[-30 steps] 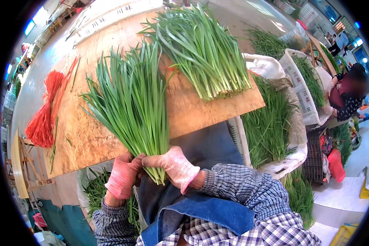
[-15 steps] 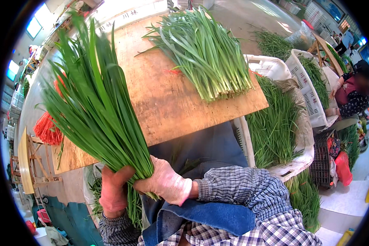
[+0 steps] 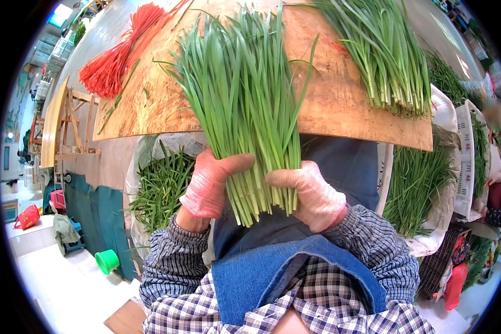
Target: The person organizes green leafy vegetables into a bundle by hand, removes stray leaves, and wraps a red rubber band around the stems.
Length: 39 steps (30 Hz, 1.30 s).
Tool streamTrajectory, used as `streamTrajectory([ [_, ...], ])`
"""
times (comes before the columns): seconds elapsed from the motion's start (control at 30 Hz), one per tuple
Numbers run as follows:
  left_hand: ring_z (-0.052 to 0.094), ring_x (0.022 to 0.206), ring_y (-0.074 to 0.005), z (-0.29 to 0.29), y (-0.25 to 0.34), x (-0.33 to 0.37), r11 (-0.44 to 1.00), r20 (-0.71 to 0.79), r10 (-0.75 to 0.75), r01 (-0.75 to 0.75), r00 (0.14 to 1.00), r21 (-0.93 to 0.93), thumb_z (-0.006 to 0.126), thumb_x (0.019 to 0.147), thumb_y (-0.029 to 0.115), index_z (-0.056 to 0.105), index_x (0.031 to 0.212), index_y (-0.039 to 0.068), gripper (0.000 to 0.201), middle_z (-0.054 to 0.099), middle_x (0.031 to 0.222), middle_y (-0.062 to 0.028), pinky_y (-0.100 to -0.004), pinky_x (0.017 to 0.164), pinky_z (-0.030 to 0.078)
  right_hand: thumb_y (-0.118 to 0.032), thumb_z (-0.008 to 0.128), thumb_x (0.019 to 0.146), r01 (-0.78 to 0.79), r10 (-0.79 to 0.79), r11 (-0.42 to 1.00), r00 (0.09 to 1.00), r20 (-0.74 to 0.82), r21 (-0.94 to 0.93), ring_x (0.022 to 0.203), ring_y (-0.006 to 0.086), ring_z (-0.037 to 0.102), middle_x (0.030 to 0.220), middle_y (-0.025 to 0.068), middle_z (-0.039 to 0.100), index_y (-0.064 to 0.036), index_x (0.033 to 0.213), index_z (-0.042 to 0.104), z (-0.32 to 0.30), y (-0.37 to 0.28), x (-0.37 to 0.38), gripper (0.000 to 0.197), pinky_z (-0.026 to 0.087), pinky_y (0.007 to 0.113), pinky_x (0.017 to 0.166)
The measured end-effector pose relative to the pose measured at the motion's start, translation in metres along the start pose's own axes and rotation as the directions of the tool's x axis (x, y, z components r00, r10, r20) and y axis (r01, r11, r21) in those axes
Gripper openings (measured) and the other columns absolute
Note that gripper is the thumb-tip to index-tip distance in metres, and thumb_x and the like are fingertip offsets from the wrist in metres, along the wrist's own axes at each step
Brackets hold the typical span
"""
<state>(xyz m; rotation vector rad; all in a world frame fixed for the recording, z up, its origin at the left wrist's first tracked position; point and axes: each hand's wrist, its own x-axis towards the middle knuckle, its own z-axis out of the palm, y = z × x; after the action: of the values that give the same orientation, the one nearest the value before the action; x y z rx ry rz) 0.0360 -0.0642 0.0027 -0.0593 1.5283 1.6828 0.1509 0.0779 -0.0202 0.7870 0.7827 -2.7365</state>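
Note:
A broad bunch of long flat green leaves with pale stem ends, like Chinese chives [image 3: 250, 111], is held in front of me, its leaf tips pointing away over the wooden board. My left hand [image 3: 212, 181], in a pinkish-white knit glove, grips the left side near the stem ends, thumb across the front. My right hand [image 3: 310, 192], gloved alike, grips the right side in the same way. Both sets of fingers are hidden behind the stems. Another pile of chives [image 3: 381, 61] lies on the right of the wooden board [image 3: 339, 111].
Red ties [image 3: 122, 53] lie in a bundle at the board's left. A lined container of greens [image 3: 164, 186] stands below the board at left, and a white crate [image 3: 428, 239] of chives at right. A green bucket [image 3: 107, 260] sits on the floor.
The bunch has swung from the upper left to in front of me and is spread wider. My hands, close together before, now hold its two sides. The view has shifted.

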Motion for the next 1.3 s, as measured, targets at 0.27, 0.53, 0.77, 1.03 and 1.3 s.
streamTrajectory([
  [0.27, 0.067, 0.091, -0.022, 0.0, -0.005, 0.004, 0.994, 0.029, -0.02, 0.023, 0.999, -0.109, 0.069, 0.078, 0.002, 0.058, 0.118, -0.002, 0.042, 0.067, 0.106, -0.0111, -0.0354, 0.082, 0.056, 0.001, 0.065, 0.083, 0.04, -0.044, 0.998, 0.997, -0.067, -0.058, 0.082, 0.0212, 0.068, 0.095, 0.0124, 0.07, 0.0051, 0.107, 0.065, -0.001, -0.015, -0.005, 0.025, 0.056, 0.033, 0.075],
  [0.53, 0.067, 0.087, -0.0211, 0.015, -0.018, 0.007, 0.997, -0.017, 0.07, -0.07, 0.997, 0.028, 0.065, 0.081, 0.002, 0.058, 0.116, -0.002, 0.036, 0.067, 0.103, -0.0103, -0.0342, 0.08, 0.056, 0.0, 0.066, 0.081, 0.07, -0.093, 0.98, 0.989, -0.117, -0.186, 0.08, 0.0213, 0.068, 0.093, 0.0122, 0.069, 0.0053, 0.106, 0.065, 0.003, -0.008, 0.001, 0.025, 0.057, 0.033, 0.074],
  [0.77, 0.069, 0.074, -0.0246, 0.001, -0.003, -0.002, 0.997, -0.031, -0.052, 0.05, 0.998, -0.056, 0.062, 0.079, 0.001, 0.058, 0.11, -0.005, 0.032, 0.066, 0.09, -0.0134, -0.037, 0.066, 0.059, -0.006, 0.063, 0.086, -0.072, 0.064, 0.995, 0.992, -0.105, -0.075, 0.087, 0.0253, 0.069, 0.101, 0.0171, 0.068, 0.0065, 0.114, 0.061, 0.0, -0.028, -0.012, 0.03, 0.058, 0.035, 0.071],
  [1.03, 0.064, 0.063, -0.0195, -0.022, 0.025, 0.003, 0.975, -0.123, 0.138, -0.113, 0.983, 0.192, 0.07, 0.07, -0.002, 0.058, 0.106, -0.002, 0.038, 0.063, 0.082, -0.0087, -0.0301, 0.058, 0.053, -0.003, 0.063, 0.081, -0.02, 0.015, 0.997, 0.998, -0.06, -0.081, 0.048, 0.0088, 0.041, 0.069, 0.0039, 0.051, 0.003, 0.105, 0.054, 0.004, -0.047, -0.022, 0.026, 0.031, 0.023, 0.044],
  [1.3, 0.066, 0.077, -0.0275, -0.118, 0.129, 0.037, 0.809, -0.262, 0.349, -0.148, 0.9, 0.568, 0.068, 0.071, 0.005, 0.051, 0.119, -0.004, 0.052, 0.063, 0.095, -0.0159, -0.0372, 0.065, 0.056, -0.01, 0.062, 0.082, 0.339, -0.334, 0.938, 0.94, 0.075, -0.075, 0.048, 0.0082, 0.041, 0.077, 0.0063, 0.056, 0.0064, 0.113, 0.051, 0.046, -0.09, -0.042, 0.037, 0.029, 0.023, 0.04],
])
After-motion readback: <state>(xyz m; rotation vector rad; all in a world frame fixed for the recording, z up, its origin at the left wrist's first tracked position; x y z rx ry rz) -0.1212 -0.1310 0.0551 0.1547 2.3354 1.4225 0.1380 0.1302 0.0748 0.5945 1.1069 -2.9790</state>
